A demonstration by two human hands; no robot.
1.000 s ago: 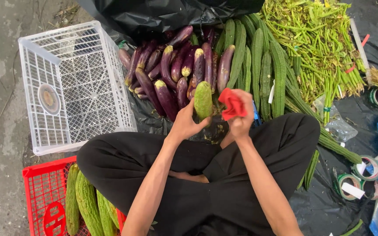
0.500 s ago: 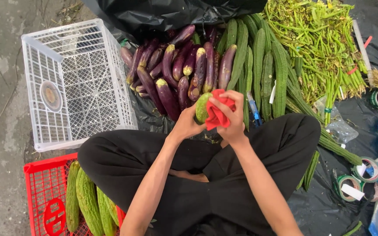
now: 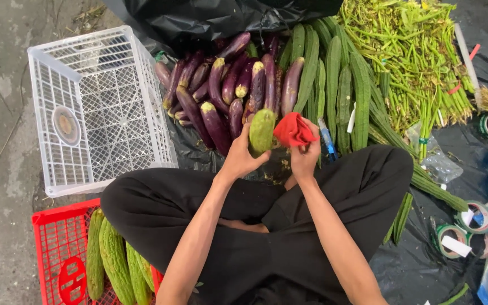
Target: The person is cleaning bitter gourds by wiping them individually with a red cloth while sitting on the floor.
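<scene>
At the centre of the frame, the left hand (image 3: 239, 159) is closed around a short green gourd (image 3: 261, 131), held upright. Just beside it, the right hand (image 3: 305, 159) pinches a crumpled red cloth (image 3: 293, 130). Purple eggplants (image 3: 221, 96) lie behind, with a white crate (image 3: 94, 107) at upper left.
</scene>
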